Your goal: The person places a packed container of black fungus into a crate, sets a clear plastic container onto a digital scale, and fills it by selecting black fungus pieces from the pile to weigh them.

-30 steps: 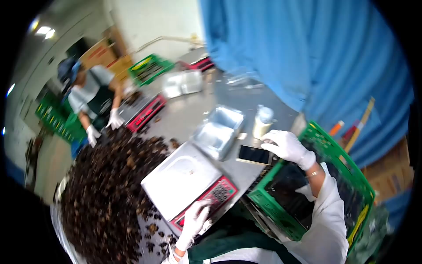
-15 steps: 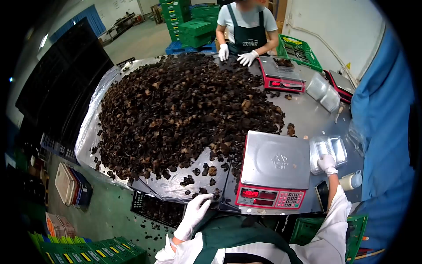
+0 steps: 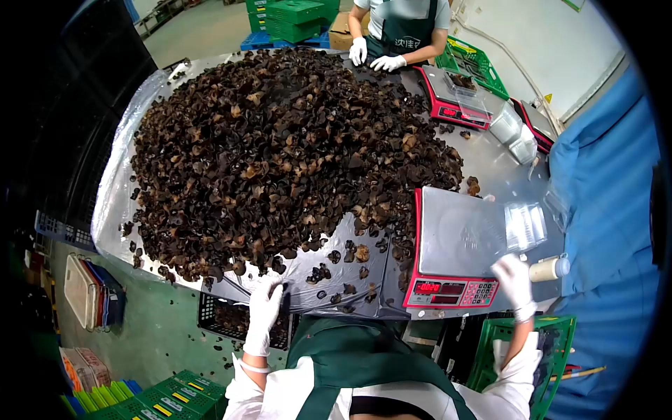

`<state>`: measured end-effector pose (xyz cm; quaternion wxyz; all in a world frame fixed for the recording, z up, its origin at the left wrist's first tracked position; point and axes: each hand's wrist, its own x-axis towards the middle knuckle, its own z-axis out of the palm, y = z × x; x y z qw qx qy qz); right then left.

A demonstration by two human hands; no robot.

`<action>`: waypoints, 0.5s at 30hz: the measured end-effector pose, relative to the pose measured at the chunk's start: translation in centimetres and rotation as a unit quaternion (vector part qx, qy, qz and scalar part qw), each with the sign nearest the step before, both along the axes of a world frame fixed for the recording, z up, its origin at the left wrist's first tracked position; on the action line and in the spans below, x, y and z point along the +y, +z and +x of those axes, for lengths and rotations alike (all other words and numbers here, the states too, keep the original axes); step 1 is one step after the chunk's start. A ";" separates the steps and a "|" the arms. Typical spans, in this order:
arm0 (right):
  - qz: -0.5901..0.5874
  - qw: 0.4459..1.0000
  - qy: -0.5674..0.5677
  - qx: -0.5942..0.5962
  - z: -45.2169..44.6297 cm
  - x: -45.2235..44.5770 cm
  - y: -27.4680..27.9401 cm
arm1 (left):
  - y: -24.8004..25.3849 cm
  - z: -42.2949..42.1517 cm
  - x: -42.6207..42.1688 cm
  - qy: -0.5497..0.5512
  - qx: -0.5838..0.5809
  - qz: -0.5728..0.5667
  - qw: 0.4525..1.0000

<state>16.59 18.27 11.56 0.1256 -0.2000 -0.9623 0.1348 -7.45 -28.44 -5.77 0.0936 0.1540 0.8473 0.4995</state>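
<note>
A big heap of dark brown wood ear mushrooms [image 3: 294, 154] covers much of the metal table. At its near edge is my left hand [image 3: 264, 308], in a white glove, with its fingers bent together. A dark bit shows by the fingertips, too small to make out. My right hand [image 3: 516, 283], also gloved and slightly blurred, is by the front right corner of a red digital scale [image 3: 455, 234]. Whether its fingers hold anything is unclear. Clear plastic trays [image 3: 526, 225] lie just beyond it, right of the scale plate.
Across the table a co-worker's gloved hands [image 3: 387, 63] rest by the heap. Beside them a second scale [image 3: 448, 94] bears a filled clear tray. A white-capped bottle [image 3: 549, 269] stands at the right. Below are a black crate [image 3: 210, 315] and green crates [image 3: 483, 357].
My right hand has drawn back from the clear trays toward the scale's front corner. My left hand has shifted left along the table's near edge. The view has tilted down.
</note>
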 end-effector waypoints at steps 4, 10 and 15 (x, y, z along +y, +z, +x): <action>0.072 0.995 -0.002 -0.068 -0.6 -5.8 -2.0 | -0.9 -1.7 -0.8 -0.028 -0.008 -0.005 1.000; -0.108 0.990 -0.019 0.089 -6.9 -13.2 -2.3 | -1.1 -3.4 3.8 -0.098 0.075 -0.052 0.991; -0.184 0.971 0.091 0.123 -15.2 -15.6 -12.7 | -3.3 -3.1 7.3 -0.181 0.177 -0.047 0.966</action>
